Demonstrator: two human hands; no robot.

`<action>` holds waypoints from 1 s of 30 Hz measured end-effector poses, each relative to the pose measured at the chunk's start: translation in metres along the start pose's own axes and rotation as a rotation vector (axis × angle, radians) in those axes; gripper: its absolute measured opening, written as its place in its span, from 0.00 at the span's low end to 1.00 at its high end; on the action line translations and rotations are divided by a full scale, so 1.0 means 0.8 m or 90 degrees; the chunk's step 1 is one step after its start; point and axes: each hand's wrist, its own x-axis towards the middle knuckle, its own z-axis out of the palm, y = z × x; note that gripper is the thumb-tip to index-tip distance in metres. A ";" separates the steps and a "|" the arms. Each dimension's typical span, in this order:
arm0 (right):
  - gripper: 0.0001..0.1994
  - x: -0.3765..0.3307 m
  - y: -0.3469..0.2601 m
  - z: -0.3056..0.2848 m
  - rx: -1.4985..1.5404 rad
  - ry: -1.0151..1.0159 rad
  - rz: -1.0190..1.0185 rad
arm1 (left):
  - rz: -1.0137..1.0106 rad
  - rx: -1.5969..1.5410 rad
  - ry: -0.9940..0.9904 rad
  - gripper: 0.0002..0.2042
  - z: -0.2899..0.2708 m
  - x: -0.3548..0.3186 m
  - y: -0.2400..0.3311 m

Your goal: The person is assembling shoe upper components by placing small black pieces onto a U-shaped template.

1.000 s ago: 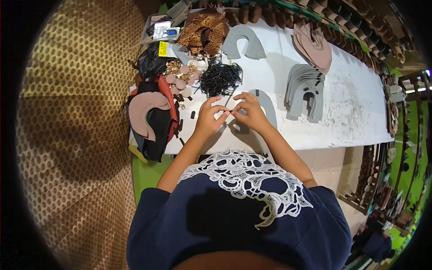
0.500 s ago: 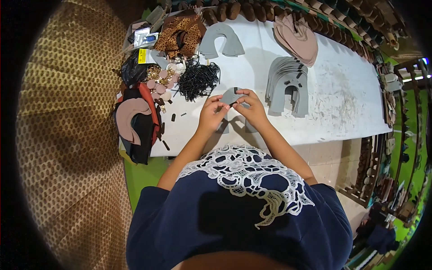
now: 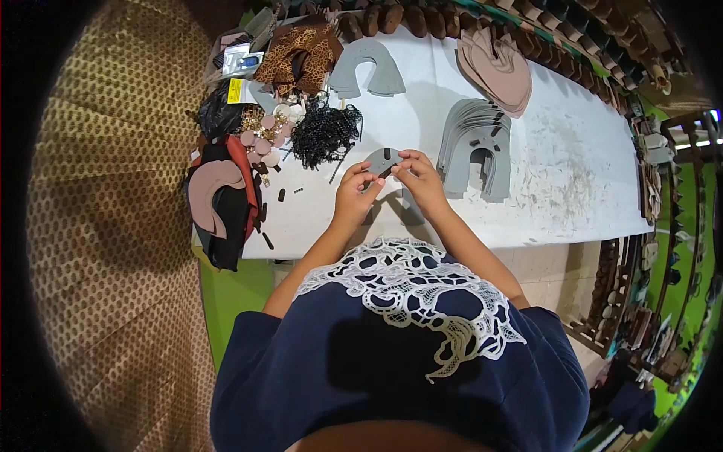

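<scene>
A grey U-shaped piece of leather-like material (image 3: 376, 158), which looks like a shoe upper, is held at the near middle of the table. My left hand (image 3: 352, 199) grips its left side with bent fingers, thumb towards the middle. On the right side my right hand (image 3: 423, 185) pinches it, fingers at the curved top and thumb below. One short dark strip (image 3: 387, 153) lies upright on the curve. A second dark strip (image 3: 386, 172) sits between the two thumbs, partly covered by fingertips. The two legs of the piece point towards me under my hands.
Right of my hands stands a fanned stack of grey U-shaped pieces (image 3: 458, 143), pink pieces (image 3: 493, 71) behind it. On the left lie black beaded strands (image 3: 325, 134), pink discs (image 3: 260, 143), leopard-print pieces (image 3: 301, 59) and a pink curved piece (image 3: 207, 192). Brown shoe forms (image 3: 414, 19) line the back.
The view has shifted slightly, so the table things appear a little further left. My right fingers sit further from the upright dark strip, which now shows whole. Both hands keep holding the grey piece.
</scene>
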 end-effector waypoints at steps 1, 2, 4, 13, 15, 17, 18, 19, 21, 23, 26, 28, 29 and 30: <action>0.05 0.000 -0.003 0.002 0.000 -0.002 0.001 | -0.004 0.018 -0.005 0.07 -0.001 0.001 0.001; 0.05 0.000 -0.006 0.004 0.017 -0.012 0.008 | -0.005 0.018 -0.002 0.07 -0.002 0.001 0.001; 0.06 0.001 -0.008 0.008 0.035 -0.021 0.016 | 0.000 0.017 0.012 0.08 -0.001 0.001 0.000; 0.07 0.003 0.003 0.007 -0.089 -0.031 -0.053 | -0.012 0.055 0.036 0.09 0.003 -0.002 -0.001; 0.07 0.001 0.002 0.009 -0.062 -0.021 -0.013 | -0.016 0.045 0.032 0.09 0.003 0.000 0.005; 0.07 -0.002 0.001 0.013 -0.013 0.001 0.010 | -0.021 0.037 0.031 0.09 0.003 0.002 0.009; 0.08 -0.002 0.001 0.014 0.036 0.024 0.033 | -0.015 0.031 0.036 0.09 0.004 0.003 0.006; 0.08 -0.002 0.002 0.012 0.036 0.025 0.033 | -0.008 0.024 0.040 0.09 0.004 0.004 0.004; 0.08 0.001 0.002 0.006 0.006 0.012 0.003 | -0.009 0.020 0.034 0.09 0.004 0.004 0.001; 0.08 0.004 0.002 0.005 0.002 0.000 -0.002 | -0.012 0.017 0.026 0.09 0.005 0.004 0.006; 0.08 0.003 0.003 0.009 0.081 -0.014 0.032 | -0.029 0.029 0.046 0.09 0.007 0.006 0.010; 0.08 0.002 0.003 0.010 0.164 -0.016 0.074 | -0.057 -0.006 0.051 0.09 0.007 0.009 0.009; 0.09 0.002 0.001 0.008 0.168 -0.034 0.102 | -0.058 -0.007 0.055 0.09 0.006 0.009 0.005; 0.09 0.002 -0.001 0.005 0.171 -0.052 0.130 | -0.009 0.032 0.044 0.10 0.005 0.010 -0.002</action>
